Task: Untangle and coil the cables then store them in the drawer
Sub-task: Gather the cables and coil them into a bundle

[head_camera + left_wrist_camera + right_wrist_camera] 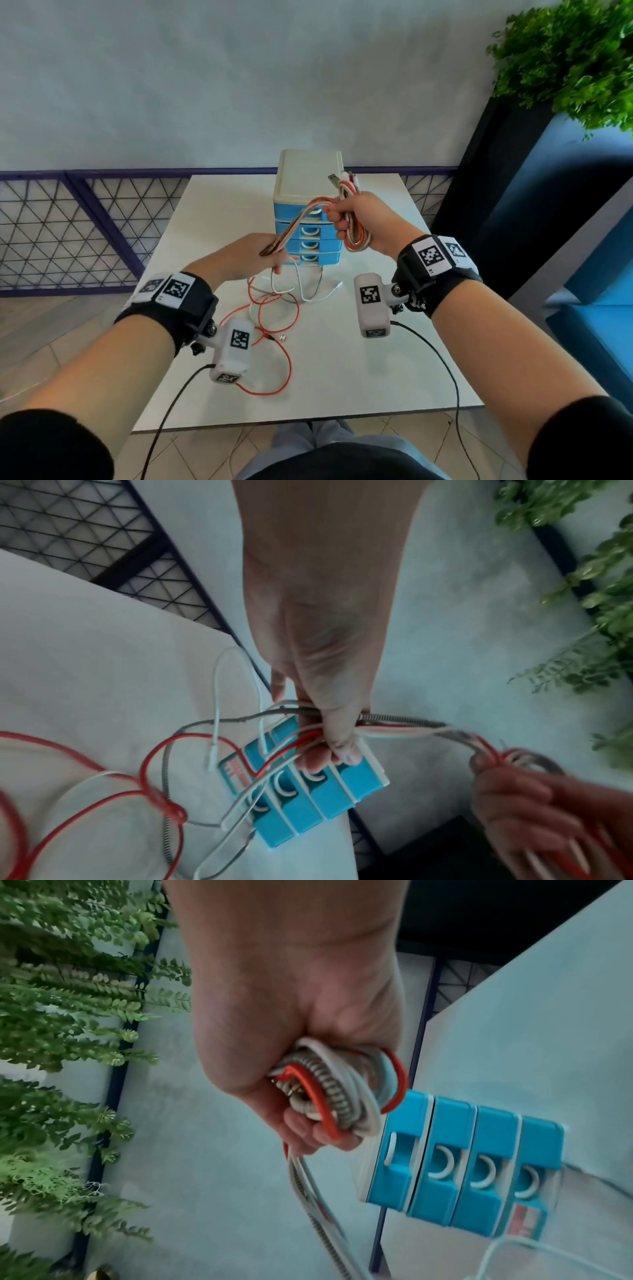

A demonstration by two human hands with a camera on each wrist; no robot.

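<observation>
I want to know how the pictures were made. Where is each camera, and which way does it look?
Head: on the person's head, looking forward and down at the table; shows both forearms, left hand, right hand.
Left wrist: looks along the left hand pinching cables.
Right wrist: looks along the right hand gripping the coil.
All three views share the blue drawer unit.

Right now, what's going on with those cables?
Right hand grips coiled bundle. Left hand pinches strands. Loose cables tangled on table. Drawers shut.
</observation>
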